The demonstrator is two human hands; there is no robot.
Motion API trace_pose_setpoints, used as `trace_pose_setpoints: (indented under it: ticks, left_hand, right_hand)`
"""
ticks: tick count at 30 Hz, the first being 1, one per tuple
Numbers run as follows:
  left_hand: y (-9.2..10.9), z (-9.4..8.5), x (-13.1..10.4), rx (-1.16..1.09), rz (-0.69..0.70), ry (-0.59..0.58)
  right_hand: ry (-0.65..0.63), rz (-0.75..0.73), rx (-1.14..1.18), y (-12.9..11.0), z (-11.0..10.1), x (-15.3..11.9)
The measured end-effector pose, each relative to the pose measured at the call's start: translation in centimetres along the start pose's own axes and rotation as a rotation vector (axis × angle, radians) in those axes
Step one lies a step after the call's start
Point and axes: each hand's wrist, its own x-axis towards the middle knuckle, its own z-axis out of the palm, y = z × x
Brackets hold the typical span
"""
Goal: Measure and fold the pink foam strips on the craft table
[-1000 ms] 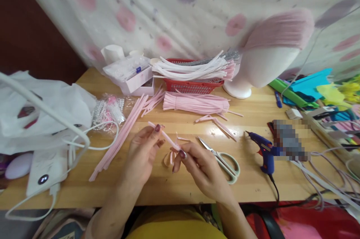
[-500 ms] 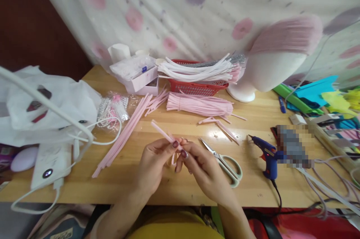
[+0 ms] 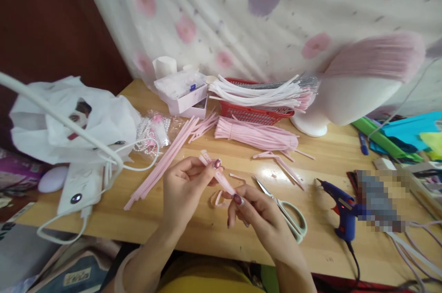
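The left hand (image 3: 184, 192) has now moved away from the right hand (image 3: 264, 221), both pinching the pink strip (image 3: 225, 182), apparently smoothing it.

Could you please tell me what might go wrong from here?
The pink strip is held by the fingertips of the left hand and right hand, so it could bend or slip from either grip. The scissors lie close beside the right hand, which might knock them. The blue glue gun shows a red light; if it is hot, a stray touch could burn.
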Motion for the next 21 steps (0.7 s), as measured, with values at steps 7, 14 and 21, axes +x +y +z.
trace_pose_setpoints:
  ticks: [7,14,21]
  left_hand:
    - [-0.2,-0.1,0.3,0.017,0.008,-0.028]
    - [0.6,-0.2,0.1,0.115,0.059,-0.014]
    - [0.7,0.0,0.1,0.129,0.083,-0.033]
  right_hand:
    - [0.015,0.018,-0.033,0.3,-0.1,-0.3]
    - [0.012,0.001,-0.066,0.2,-0.1,-0.1]
    - [0.010,-0.007,-0.073,0.3,-0.2,-0.1]
